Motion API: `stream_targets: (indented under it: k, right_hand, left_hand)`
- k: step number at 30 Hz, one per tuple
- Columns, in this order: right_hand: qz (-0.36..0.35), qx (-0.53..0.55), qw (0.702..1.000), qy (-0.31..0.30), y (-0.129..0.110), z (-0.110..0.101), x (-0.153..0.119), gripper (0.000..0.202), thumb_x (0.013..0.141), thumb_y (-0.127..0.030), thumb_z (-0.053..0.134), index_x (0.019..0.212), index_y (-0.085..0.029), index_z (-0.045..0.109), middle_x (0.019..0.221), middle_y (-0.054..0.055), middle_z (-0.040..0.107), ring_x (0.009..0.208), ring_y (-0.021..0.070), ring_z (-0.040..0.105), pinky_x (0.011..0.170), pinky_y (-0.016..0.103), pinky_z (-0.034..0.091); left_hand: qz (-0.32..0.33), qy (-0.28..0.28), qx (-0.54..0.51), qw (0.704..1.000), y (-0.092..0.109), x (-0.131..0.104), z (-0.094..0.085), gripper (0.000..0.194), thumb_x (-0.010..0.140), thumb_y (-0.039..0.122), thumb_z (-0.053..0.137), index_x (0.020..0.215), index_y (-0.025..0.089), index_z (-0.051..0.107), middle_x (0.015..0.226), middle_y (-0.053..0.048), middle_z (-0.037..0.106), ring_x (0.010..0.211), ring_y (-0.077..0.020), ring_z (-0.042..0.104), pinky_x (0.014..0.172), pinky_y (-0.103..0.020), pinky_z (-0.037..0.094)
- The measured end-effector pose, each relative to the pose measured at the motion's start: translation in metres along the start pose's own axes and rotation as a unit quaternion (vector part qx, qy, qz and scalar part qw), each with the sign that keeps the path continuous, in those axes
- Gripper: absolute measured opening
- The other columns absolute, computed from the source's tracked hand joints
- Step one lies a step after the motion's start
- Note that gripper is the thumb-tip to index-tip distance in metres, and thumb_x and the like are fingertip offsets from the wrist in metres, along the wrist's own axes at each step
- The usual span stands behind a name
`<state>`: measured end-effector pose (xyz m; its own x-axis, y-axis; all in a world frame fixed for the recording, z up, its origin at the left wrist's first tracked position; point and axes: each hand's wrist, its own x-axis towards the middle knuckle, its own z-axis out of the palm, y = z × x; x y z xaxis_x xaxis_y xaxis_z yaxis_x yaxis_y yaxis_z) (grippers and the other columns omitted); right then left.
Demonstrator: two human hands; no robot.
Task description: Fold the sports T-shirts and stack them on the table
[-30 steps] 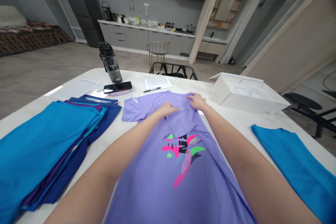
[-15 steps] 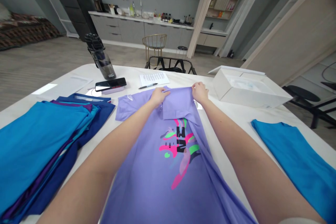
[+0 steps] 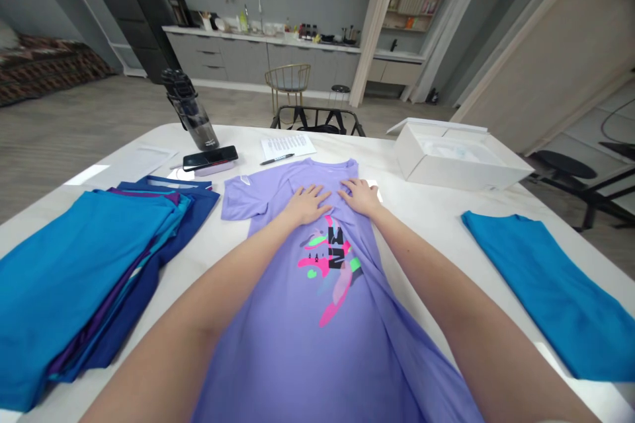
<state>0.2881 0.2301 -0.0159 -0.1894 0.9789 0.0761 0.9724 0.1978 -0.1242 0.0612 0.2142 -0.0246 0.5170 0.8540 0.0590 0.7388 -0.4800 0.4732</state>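
A purple T-shirt (image 3: 297, 344) with a bright pink, green and black print lies on the table before me, its collar at the far end. Its left sleeve is spread out, while the right side is folded under or inward, with creases along that edge. My left hand (image 3: 306, 203) rests flat on the upper chest, fingers apart. Just beside it, my right hand (image 3: 361, 197) also lies open on the cloth below the collar. Neither hand grips the fabric.
Folded blue and navy clothes (image 3: 89, 231) are piled at left; a folded blue garment (image 3: 550, 284) lies at right. Farther back on the white table (image 3: 421, 238) are a bottle (image 3: 196, 119), a phone (image 3: 210, 158), a pen (image 3: 276, 159), a printed sheet (image 3: 288, 144) and an open white box (image 3: 446, 168).
Both hands have let go of the collar edge and come down flat onto the shirt's chest. The turned-over collar flap now lies flat, pointing away from me.
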Motion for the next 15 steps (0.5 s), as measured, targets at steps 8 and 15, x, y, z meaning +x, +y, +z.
stream_targets:
  k: [8,15]
  right_hand:
    - [0.026,0.028,0.999,0.014,-0.006,-0.018,-0.070,0.045,0.103,-0.044,0.046,0.141,-0.024,0.058,0.152,0.015,0.048,0.137,0.0312,0.045,0.110,0.050,0.038]
    - [0.004,0.148,0.988,-0.055,-0.009,-0.027,-0.147,0.023,0.093,-0.034,0.065,0.109,-0.018,0.072,0.092,0.004,0.072,0.084,0.0164,0.065,0.077,0.023,0.045]
  left_hand:
    - [0.082,-0.012,0.045,0.996,0.039,-0.031,0.008,0.059,0.094,0.019,0.044,0.152,0.029,0.045,0.164,-0.009,0.037,0.153,-0.0253,0.030,0.125,-0.054,0.012]
    - [0.138,-0.003,0.052,0.989,0.091,-0.054,0.027,0.041,0.099,0.019,0.040,0.128,0.028,0.067,0.128,-0.008,0.067,0.124,-0.0236,0.057,0.110,-0.041,0.039]
